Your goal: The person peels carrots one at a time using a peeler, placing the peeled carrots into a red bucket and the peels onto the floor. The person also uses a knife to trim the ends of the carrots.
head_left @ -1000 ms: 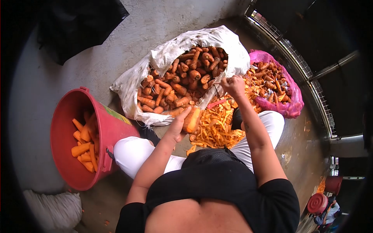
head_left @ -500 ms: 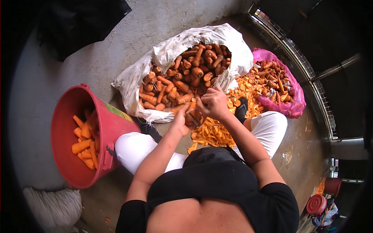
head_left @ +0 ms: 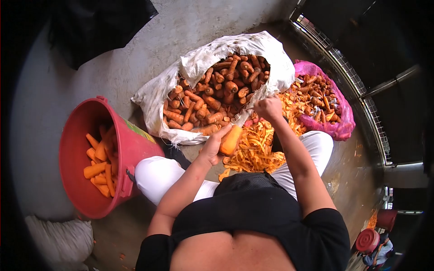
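Note:
A bright orange peeled carrot (head_left: 231, 140) lies in my left hand (head_left: 212, 147), the fingers closed around it and its thick end tilted upward. My right hand (head_left: 268, 108) is closed in a fist up and to the right of the carrot, apart from it. A thin peeler-like tool (head_left: 250, 109) sticks out from that fist; its exact shape is blurred. Beneath both hands spreads a heap of orange peel strips (head_left: 257, 147). Just beyond, a white woven sack (head_left: 156, 92) gapes open, full of unpeeled carrots (head_left: 210, 101).
At left stands a red bucket (head_left: 140, 149) with peeled carrots (head_left: 95, 170) inside. A pink bag (head_left: 346, 113) of carrot pieces sits at right, beside more peelings. A pale sack (head_left: 61, 239) lies at lower left. Another person (head_left: 382, 250) with red tubs is at far lower right.
My right hand has moved away from the carrot, up and to the right, with the tool. The carrot now shows fully in my left hand, which stays nearly in place.

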Motion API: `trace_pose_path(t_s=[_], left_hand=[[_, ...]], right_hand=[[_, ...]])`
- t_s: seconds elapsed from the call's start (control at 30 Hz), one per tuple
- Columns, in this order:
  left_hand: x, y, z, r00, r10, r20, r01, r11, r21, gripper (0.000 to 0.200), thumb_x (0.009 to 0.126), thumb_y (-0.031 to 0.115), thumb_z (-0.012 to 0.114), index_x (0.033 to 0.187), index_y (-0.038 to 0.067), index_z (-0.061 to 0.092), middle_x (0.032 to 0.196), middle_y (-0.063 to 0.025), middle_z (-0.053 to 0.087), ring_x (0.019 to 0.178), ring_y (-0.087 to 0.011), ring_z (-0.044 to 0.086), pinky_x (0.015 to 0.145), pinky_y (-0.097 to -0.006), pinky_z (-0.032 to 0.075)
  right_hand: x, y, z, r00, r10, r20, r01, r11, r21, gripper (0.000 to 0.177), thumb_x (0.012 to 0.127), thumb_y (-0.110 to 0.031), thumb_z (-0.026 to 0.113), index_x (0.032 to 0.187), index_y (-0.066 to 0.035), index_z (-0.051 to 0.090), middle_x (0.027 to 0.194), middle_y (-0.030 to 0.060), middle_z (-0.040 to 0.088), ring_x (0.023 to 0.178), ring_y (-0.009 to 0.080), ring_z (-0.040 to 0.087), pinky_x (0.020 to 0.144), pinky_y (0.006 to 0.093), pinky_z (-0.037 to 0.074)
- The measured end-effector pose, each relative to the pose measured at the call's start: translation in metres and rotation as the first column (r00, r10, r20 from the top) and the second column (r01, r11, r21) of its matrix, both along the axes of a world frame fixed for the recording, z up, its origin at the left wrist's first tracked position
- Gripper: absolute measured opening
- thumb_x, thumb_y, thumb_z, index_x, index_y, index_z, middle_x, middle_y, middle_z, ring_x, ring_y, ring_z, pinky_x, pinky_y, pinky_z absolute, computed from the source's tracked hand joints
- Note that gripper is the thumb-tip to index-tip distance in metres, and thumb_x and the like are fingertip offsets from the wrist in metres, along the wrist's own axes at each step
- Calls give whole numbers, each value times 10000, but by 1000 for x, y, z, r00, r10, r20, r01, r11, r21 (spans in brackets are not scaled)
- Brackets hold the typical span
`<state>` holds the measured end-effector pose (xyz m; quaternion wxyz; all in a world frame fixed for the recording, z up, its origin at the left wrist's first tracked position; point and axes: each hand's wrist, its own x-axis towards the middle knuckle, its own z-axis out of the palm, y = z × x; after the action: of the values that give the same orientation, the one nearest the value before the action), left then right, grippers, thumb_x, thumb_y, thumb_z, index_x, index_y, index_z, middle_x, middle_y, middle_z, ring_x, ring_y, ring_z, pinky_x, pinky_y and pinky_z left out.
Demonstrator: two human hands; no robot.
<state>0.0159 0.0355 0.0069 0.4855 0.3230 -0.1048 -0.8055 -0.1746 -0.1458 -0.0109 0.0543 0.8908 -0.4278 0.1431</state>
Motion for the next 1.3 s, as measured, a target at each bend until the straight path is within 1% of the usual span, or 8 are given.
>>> trace_pose_path(t_s=[0.23, 0.27, 0.47, 0.73, 0.97, 1.07, 1.13, 1.3], left_hand=[[2, -17, -16, 994, 107, 9, -107, 987, 120, 480, 963, 452, 428, 1161, 26, 530, 924, -116, 608, 803, -203, 618, 689, -318, 545], [0, -18, -18, 992, 121, 21, -123, 980, 156, 476, 962, 451, 432, 1164, 31, 531, 918, -108, 607, 801, -193, 617, 691, -316, 545], [-7, -18, -30, 981, 187, -57, -167, 953, 252, 420, 910, 450, 535, 1047, 56, 579, 894, -73, 615, 742, -182, 615, 715, -333, 545], [-6, -11, -21, 979, 201, -19, -191, 954, 232, 344, 914, 379, 555, 971, 44, 609, 785, -14, 628, 725, -117, 620, 637, -245, 525], [1, -6, -5, 996, 89, 25, -90, 995, 53, 371, 916, 393, 558, 1034, 44, 592, 880, -68, 639, 761, -145, 624, 653, -264, 513], [2, -2, -4, 1000, 22, 6, -22, 1000, -12, 403, 937, 392, 510, 1115, 33, 550, 926, -115, 633, 760, -168, 625, 639, -267, 521], [2, -7, -1, 999, 21, -48, -24, 999, -48, 440, 953, 394, 469, 1184, 23, 515, 953, -153, 625, 755, -187, 627, 625, -269, 528], [2, -14, -3, 986, 66, -152, -61, 997, 37, 385, 964, 387, 446, 1138, 53, 530, 924, -113, 632, 760, -176, 623, 660, -304, 534]], right_hand=[[-5, 31, 12, 852, -347, 393, 149, 879, 452, 420, 891, -304, 530, 566, -90, 688, 436, -5, 551, 338, 95, 424, 302, 274, 269], [1, 41, 19, 867, -288, 407, 79, 885, 459, 394, 879, -260, 528, 543, -120, 680, 444, 7, 538, 382, 116, 432, 602, 315, 424], [44, 88, 55, 818, 313, 482, -314, 946, -82, 297, 737, -145, 649, 455, -123, 558, 446, -12, 483, 483, 170, 436, 555, 323, 355], [49, 85, 54, 794, 396, 461, -400, 912, -93, 318, 738, -104, 650, 453, -109, 509, 472, 8, 511, 479, 192, 446, 534, 331, 332], [36, 39, 14, 845, 87, 528, -203, 965, 166, 386, 815, -223, 574, 438, -166, 519, 412, -34, 413, 469, 125, 398, 594, 321, 413], [-3, -3, -2, 971, -199, -133, 219, 962, 164, 409, 852, -374, 540, 536, -154, 676, 424, -7, 508, 438, 101, 468, 624, 297, 453], [-20, -9, -12, 960, -269, 84, 273, 961, -43, 467, 859, -413, 506, 522, -131, 664, 416, 5, 519, 385, 101, 468, 581, 299, 451], [-3, 37, 31, 868, -312, 386, 154, 909, 387, 413, 867, -298, 550, 514, -109, 650, 410, -6, 505, 440, 92, 456, 587, 288, 405]])
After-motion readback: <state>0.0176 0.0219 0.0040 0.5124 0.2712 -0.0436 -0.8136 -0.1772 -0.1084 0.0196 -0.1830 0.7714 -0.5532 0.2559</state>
